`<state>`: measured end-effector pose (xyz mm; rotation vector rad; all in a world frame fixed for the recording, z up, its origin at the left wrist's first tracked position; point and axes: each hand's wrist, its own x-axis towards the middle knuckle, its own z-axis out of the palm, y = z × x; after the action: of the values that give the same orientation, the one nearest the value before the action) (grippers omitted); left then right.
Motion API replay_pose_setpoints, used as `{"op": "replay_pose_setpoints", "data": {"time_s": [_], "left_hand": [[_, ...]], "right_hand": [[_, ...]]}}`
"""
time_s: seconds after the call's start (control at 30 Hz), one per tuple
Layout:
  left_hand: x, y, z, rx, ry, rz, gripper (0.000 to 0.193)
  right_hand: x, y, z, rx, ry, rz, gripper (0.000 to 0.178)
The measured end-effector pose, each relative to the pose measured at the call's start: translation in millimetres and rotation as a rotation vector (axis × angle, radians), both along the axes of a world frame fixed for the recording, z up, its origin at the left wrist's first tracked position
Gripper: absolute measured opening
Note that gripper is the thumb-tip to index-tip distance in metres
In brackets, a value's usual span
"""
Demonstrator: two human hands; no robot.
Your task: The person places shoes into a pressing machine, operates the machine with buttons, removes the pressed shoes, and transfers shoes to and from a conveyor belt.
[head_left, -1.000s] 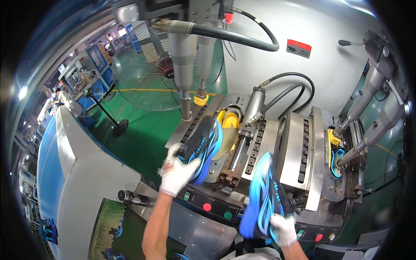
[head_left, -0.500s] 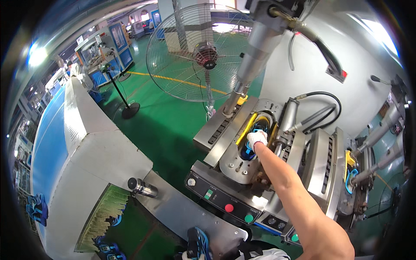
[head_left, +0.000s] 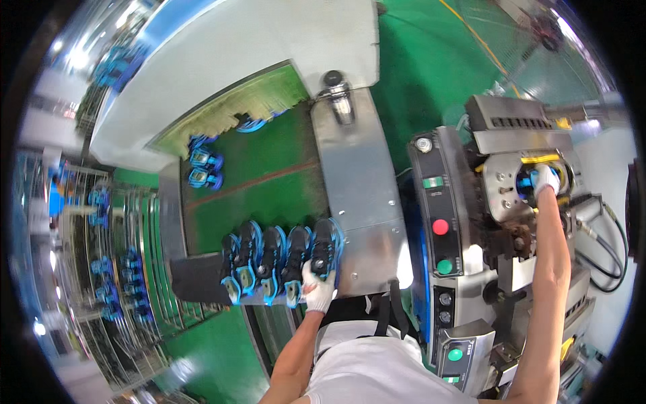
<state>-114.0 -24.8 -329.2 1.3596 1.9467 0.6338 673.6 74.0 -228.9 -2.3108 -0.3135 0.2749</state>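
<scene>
My left hand (head_left: 318, 289), in a white glove, is closed on the heel end of a black shoe with a blue sole (head_left: 326, 250). It is the rightmost in a row of several such shoes (head_left: 272, 264) standing side by side at the near edge of the conveyor opening. My right arm reaches out to the right. Its white-gloved hand (head_left: 546, 180) grips another black and blue shoe (head_left: 526, 182), which sits in the oval recess of a metal press plate (head_left: 498, 190). The hand covers part of that shoe, and the picture is slightly blurred there.
A control panel (head_left: 437, 202) with coloured buttons stands between the press and a steel ledge (head_left: 367, 249). A steel flask (head_left: 338, 97) rests on the ledge. Beyond a fringed curtain (head_left: 229, 111) lie more blue shoes (head_left: 204, 165). Wire racks (head_left: 121, 269) holding shoes stand at left.
My view has swung left and down, bringing the shoe row and racks into sight. The right hand stays on the shoe in the press; the left stays on a shoe, now plainly visible.
</scene>
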Motion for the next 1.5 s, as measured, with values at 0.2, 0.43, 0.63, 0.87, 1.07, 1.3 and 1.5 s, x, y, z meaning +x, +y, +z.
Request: {"op": "replay_pose_setpoints", "data": {"time_s": [0.2,0.43,0.63,0.87,1.07,1.3,1.5], "left_hand": [[-46,0,1,-0.095,-0.047,0.041,0.072],[-59,-5,-16,0.108,-0.129,-0.147,0.091],[-109,24,61,0.341,-0.358,-0.440,0.080],[-154,29,9,0.168,-0.106,-0.482,0.065],[-140,58,2,0.186,-0.140,-0.501,0.043],[-157,126,60,0.025,-0.243,-0.623,0.042],[-90,146,164,0.027,-0.278,-1.256,0.034]], "right_hand": [[-209,9,98,0.269,-0.032,0.136,0.042],[-516,-104,97,0.094,-0.269,0.529,0.075],[-556,-122,-9,-1.366,-0.621,0.758,0.104],[-699,-104,-21,-0.574,-0.157,1.202,0.092],[-794,-62,-80,-0.309,0.253,0.536,0.081],[-754,-125,-52,0.028,0.489,0.282,0.082],[-788,-178,68,0.195,0.504,-0.154,0.080]]}}
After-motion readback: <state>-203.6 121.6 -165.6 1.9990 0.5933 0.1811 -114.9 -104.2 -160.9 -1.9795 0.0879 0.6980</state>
